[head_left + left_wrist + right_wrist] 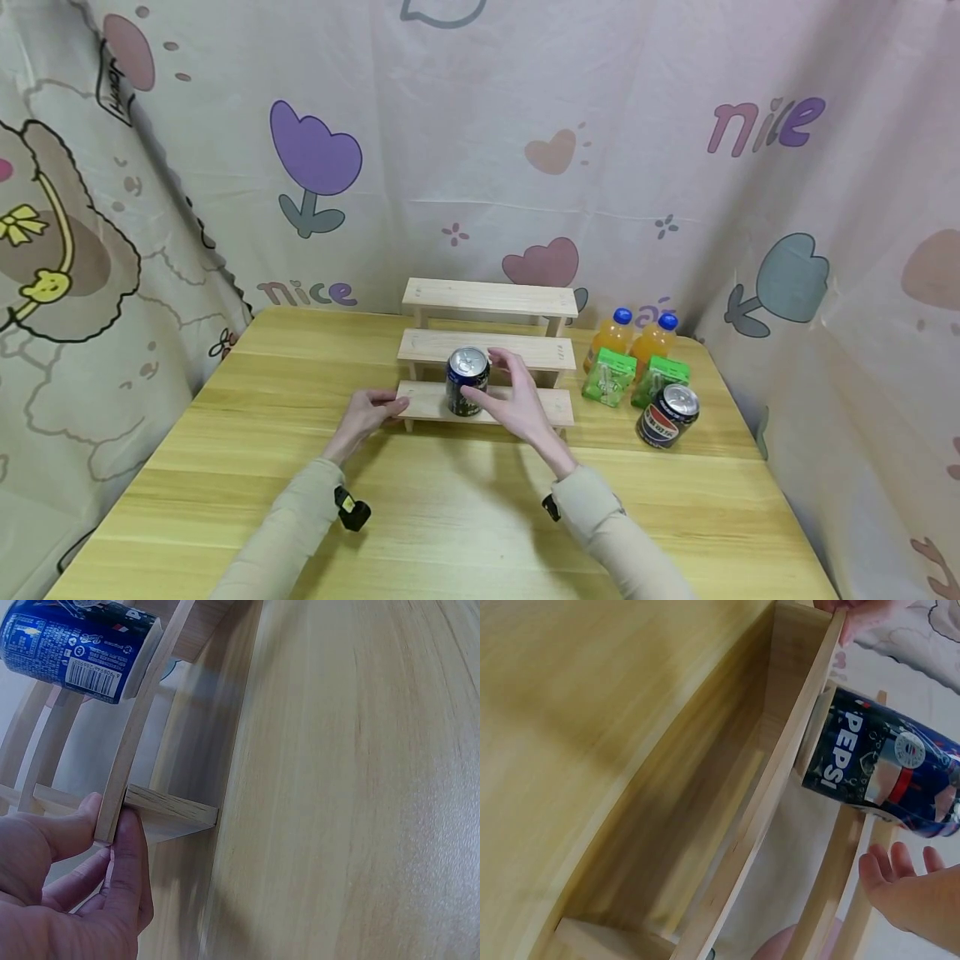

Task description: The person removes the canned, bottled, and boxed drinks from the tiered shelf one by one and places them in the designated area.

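A dark blue Pepsi can (467, 382) stands upright on the lowest step of a three-tier wooden rack (491, 296). With thumb and fingers, my left hand (367, 417) pinches the left end of that step; the left wrist view shows the board between the thumb and the fingers (129, 862). My right hand (517, 404) is beside the can on its right, its thumb overlapping the can in the head view. A small gap shows between the can (885, 761) and the right hand's fingertips (901, 859) in the right wrist view.
To the right of the rack, two orange juice bottles (613, 333) with blue caps stand behind two green drink cartons (610, 377). A second Pepsi can (667, 417) stands before them. Patterned curtains (465, 167) hang around the wooden table (450, 533).
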Demonstrator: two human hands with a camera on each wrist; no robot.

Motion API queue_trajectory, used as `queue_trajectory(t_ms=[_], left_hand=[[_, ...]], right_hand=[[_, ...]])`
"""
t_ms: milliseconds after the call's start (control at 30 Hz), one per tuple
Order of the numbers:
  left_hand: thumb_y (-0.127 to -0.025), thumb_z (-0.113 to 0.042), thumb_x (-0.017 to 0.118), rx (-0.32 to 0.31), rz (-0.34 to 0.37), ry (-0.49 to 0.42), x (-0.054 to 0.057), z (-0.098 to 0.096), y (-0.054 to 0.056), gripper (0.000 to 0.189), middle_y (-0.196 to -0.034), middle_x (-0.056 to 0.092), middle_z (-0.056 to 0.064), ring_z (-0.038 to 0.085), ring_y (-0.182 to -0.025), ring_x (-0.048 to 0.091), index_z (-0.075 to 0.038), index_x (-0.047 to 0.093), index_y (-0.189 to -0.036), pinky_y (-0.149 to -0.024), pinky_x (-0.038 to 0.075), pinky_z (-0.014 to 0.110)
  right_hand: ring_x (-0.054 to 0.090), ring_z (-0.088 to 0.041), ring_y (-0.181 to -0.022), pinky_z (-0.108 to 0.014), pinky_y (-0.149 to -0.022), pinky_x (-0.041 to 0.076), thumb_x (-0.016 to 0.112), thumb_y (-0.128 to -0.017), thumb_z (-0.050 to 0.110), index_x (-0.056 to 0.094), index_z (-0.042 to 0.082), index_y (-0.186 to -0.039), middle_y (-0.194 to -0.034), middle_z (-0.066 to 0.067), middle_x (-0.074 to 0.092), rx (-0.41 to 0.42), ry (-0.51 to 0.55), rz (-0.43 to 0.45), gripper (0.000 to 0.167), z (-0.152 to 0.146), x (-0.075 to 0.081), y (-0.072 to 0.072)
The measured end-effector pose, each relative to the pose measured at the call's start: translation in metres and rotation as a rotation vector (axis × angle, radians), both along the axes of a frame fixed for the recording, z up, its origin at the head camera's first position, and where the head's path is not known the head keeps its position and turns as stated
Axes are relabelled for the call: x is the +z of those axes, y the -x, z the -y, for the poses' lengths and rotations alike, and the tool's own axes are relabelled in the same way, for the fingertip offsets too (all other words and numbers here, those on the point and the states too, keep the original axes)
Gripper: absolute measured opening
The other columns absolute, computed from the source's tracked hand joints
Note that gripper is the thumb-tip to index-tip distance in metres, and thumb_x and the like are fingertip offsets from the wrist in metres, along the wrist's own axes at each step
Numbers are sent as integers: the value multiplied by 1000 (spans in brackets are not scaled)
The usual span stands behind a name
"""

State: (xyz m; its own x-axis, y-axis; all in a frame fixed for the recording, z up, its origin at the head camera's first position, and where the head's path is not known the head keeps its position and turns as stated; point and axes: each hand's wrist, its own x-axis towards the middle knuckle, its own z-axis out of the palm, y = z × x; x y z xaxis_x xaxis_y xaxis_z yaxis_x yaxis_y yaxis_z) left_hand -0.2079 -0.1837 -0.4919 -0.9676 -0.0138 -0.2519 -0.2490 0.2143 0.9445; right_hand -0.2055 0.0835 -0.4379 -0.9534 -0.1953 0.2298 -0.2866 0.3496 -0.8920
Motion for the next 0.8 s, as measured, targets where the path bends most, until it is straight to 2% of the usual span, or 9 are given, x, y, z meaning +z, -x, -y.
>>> queue_trajectory(t_ms=[233, 433, 667, 800], left_hand=[[-96, -9, 67, 11, 12, -11, 0, 0, 1, 44, -121, 65, 34, 7, -79, 68, 19, 55, -128, -82, 61, 27], [-96, -9, 68, 2, -10, -6, 0, 0, 1, 45, -116, 68, 33, 6, -76, 68, 21, 55, -126, -80, 61, 28], [-95, -8, 68, -1, -29, -9, -3, 0, 1, 41, -105, 73, 21, 5, -75, 66, 20, 58, -123, -78, 60, 26], [-96, -8, 67, -2, -33, -9, -4, 0, 2, 40, -105, 73, 21, 4, -76, 65, 20, 58, -123, -78, 60, 26]], right_hand=[[52, -29, -125, -51, -109, 45, 85, -81, 24, 50, 9, -140, -135, -13, 55, 19, 9, -17, 70, 10, -2, 6], [55, -30, -121, -50, -105, 48, 85, -80, 24, 49, 6, -139, -132, -15, 58, 24, 10, -61, 71, 15, -4, 9], [59, -29, -120, -47, -105, 49, 87, -77, 24, 48, 8, -140, -133, -13, 61, -2, 9, -15, 76, 20, -3, 9], [62, -29, -116, -45, -102, 52, 88, -75, 22, 52, 8, -138, -130, -13, 64, -19, 19, -20, 73, 22, -2, 10]])
